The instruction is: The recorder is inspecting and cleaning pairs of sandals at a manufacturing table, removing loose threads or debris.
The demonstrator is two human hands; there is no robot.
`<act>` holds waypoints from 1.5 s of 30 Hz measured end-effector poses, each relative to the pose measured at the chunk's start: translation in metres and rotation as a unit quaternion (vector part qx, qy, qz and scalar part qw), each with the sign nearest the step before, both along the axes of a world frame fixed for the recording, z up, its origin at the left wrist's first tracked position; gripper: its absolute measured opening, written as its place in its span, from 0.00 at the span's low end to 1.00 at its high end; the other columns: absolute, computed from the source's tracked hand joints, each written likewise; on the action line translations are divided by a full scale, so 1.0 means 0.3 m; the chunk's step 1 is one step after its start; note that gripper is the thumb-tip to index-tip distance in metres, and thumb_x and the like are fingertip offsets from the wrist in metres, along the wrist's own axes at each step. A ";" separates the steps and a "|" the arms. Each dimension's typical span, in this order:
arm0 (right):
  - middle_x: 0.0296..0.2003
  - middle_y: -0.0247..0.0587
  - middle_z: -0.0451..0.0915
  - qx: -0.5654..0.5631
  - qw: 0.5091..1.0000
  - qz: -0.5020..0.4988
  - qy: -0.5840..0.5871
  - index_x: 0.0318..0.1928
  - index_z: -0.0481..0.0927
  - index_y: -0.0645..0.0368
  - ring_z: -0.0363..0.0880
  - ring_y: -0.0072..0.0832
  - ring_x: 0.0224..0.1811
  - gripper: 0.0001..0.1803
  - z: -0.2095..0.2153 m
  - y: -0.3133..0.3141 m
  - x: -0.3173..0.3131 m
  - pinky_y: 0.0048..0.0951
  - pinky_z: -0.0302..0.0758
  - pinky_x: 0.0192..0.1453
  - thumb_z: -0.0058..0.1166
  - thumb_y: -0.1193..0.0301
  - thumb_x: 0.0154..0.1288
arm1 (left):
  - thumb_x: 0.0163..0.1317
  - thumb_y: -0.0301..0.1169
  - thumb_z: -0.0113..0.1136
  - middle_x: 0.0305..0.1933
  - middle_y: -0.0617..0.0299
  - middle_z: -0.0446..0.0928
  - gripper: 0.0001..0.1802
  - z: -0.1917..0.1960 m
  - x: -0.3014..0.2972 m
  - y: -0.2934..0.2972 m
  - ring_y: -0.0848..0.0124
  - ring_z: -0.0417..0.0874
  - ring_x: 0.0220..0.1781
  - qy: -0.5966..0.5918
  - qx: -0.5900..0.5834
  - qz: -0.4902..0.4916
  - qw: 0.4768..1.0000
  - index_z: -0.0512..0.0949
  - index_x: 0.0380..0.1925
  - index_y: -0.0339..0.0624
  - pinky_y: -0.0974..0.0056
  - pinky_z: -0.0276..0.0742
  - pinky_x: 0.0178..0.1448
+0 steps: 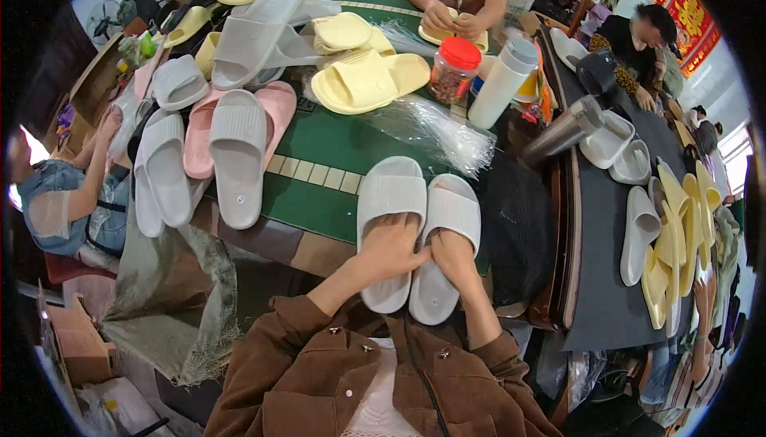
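A pair of light grey slide slippers lies at the table's near edge, toes pointing away from me. My left hand (392, 249) is in the left slipper (391, 196), its fingers tucked under the ribbed strap and its thumb stretched toward the other slipper. Likewise, my right hand (452, 257) reaches into the right slipper (454, 215), with its fingertips hidden beneath the strap. The two slippers stand side by side, their heels toward my brown jacket.
Grey slippers (238, 146), pink slippers (279, 110) and yellow slippers (359, 82) crowd the green tabletop (311, 150) at left and back. A red-lidded jar (456, 70), white bottle (504, 82) and steel tumbler (562, 130) stand back right. Co-workers sit around; one handles a yellow slipper opposite.
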State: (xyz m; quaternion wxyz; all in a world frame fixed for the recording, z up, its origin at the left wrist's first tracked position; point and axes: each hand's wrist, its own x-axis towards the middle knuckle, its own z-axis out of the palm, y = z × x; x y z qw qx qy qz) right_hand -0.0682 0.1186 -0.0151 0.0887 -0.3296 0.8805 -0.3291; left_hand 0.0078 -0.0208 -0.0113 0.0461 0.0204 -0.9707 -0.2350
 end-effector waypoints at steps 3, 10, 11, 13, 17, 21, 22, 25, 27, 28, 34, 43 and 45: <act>0.36 0.66 0.77 0.009 0.998 -0.014 -0.068 0.38 0.75 0.73 0.75 0.58 0.39 0.14 0.058 0.002 0.024 0.50 0.69 0.44 0.42 0.72 0.63 | 0.56 0.48 0.55 0.51 0.36 0.70 0.32 -0.004 0.003 -0.003 0.43 0.73 0.54 0.027 0.001 -0.001 1.000 0.69 0.49 0.28 0.49 0.70 0.56; 0.32 0.55 0.78 -0.077 0.989 0.075 0.102 0.42 0.76 0.68 0.77 0.52 0.37 0.10 0.201 0.064 0.097 0.40 0.74 0.39 0.48 0.74 0.65 | 0.58 0.48 0.56 0.48 0.40 0.72 0.30 -0.015 0.000 -0.007 0.45 0.72 0.54 0.086 -0.018 -0.003 0.996 0.70 0.47 0.29 0.49 0.65 0.60; 0.32 0.55 0.78 -0.075 0.989 0.075 0.101 0.42 0.76 0.68 0.77 0.52 0.37 0.10 0.222 0.071 0.098 0.40 0.74 0.39 0.48 0.74 0.65 | 0.58 0.48 0.56 0.48 0.40 0.72 0.30 -0.015 0.000 -0.007 0.45 0.72 0.54 0.085 -0.016 -0.003 0.996 0.70 0.47 0.29 0.49 0.65 0.60; 0.29 0.52 0.79 -0.077 0.995 0.070 0.003 0.40 0.79 0.67 0.80 0.45 0.33 0.08 0.249 0.088 0.082 0.34 0.75 0.36 0.51 0.75 0.64 | 0.59 0.48 0.55 0.48 0.39 0.72 0.30 -0.007 0.000 -0.008 0.45 0.72 0.53 0.041 -0.013 -0.006 0.999 0.69 0.47 0.29 0.49 0.66 0.59; 0.33 0.51 0.80 -0.110 0.994 -0.018 0.005 0.36 0.80 0.64 0.81 0.46 0.36 0.07 0.288 0.034 -0.036 0.38 0.76 0.38 0.54 0.72 0.62 | 0.60 0.49 0.54 0.48 0.38 0.72 0.31 0.024 0.001 -0.006 0.44 0.73 0.53 -0.027 0.035 0.002 0.999 0.69 0.46 0.27 0.48 0.72 0.53; 0.34 0.47 0.82 -0.182 0.978 -0.007 0.099 0.42 0.79 0.67 0.83 0.33 0.37 0.09 0.215 -0.077 -0.198 0.28 0.77 0.37 0.52 0.75 0.63 | 0.60 0.49 0.53 0.48 0.37 0.71 0.31 0.024 0.006 -0.003 0.44 0.73 0.53 0.007 0.029 -0.002 1.000 0.69 0.45 0.26 0.48 0.73 0.51; 0.35 0.47 0.83 -0.190 0.975 -0.010 0.112 0.45 0.78 0.67 0.83 0.33 0.38 0.11 0.188 -0.104 -0.231 0.28 0.76 0.38 0.53 0.75 0.63 | 0.60 0.49 0.53 0.48 0.37 0.71 0.31 0.021 0.000 0.001 0.45 0.73 0.53 -0.002 0.021 -0.004 1.000 0.69 0.45 0.26 0.48 0.73 0.52; 0.35 0.45 0.83 -0.203 0.976 -0.008 0.085 0.49 0.77 0.66 0.82 0.31 0.37 0.15 0.126 -0.175 -0.287 0.27 0.76 0.37 0.53 0.75 0.63 | 0.59 0.49 0.54 0.49 0.37 0.71 0.32 0.022 -0.005 0.003 0.45 0.73 0.53 -0.003 -0.007 -0.002 1.000 0.69 0.45 0.25 0.48 0.71 0.55; 0.34 0.43 0.83 -0.201 0.979 -0.005 0.047 0.50 0.76 0.66 0.82 0.29 0.35 0.16 0.121 -0.194 -0.303 0.26 0.76 0.36 0.52 0.74 0.63 | 0.59 0.49 0.54 0.49 0.37 0.71 0.32 0.021 -0.005 0.000 0.45 0.73 0.54 0.008 -0.020 -0.002 1.000 0.69 0.45 0.25 0.48 0.69 0.56; 0.33 0.42 0.82 -0.181 0.982 0.008 -0.050 0.50 0.77 0.66 0.80 0.26 0.32 0.15 0.153 -0.203 -0.295 0.25 0.76 0.35 0.50 0.73 0.64 | 0.59 0.49 0.54 0.49 0.37 0.71 0.32 0.017 -0.001 -0.001 0.45 0.73 0.54 0.019 -0.015 0.002 1.000 0.70 0.45 0.25 0.48 0.68 0.58; 0.31 0.39 0.80 -0.143 0.979 0.011 -0.146 0.47 0.78 0.66 0.77 0.21 0.27 0.14 0.164 -0.246 -0.285 0.24 0.75 0.33 0.43 0.70 0.68 | 0.58 0.48 0.55 0.49 0.38 0.71 0.31 0.024 -0.001 -0.001 0.46 0.72 0.55 -0.011 0.007 0.004 1.000 0.70 0.45 0.25 0.48 0.66 0.60; 0.31 0.52 0.81 -0.134 0.991 0.001 0.019 0.34 0.80 0.66 0.79 0.45 0.32 0.23 0.083 -0.232 -0.284 0.42 0.75 0.40 0.62 0.54 0.55 | 0.59 0.51 0.54 0.51 0.35 0.70 0.34 0.027 -0.001 -0.002 0.43 0.71 0.55 0.002 0.013 -0.005 1.000 0.68 0.47 0.24 0.47 0.66 0.59; 0.28 0.51 0.81 -0.071 0.997 0.006 0.004 0.29 0.80 0.65 0.79 0.44 0.32 0.22 0.095 -0.256 -0.274 0.42 0.75 0.39 0.63 0.54 0.53 | 0.59 0.51 0.53 0.51 0.35 0.70 0.35 0.029 0.002 -0.005 0.43 0.70 0.56 -0.014 0.007 0.000 1.000 0.68 0.48 0.24 0.47 0.65 0.59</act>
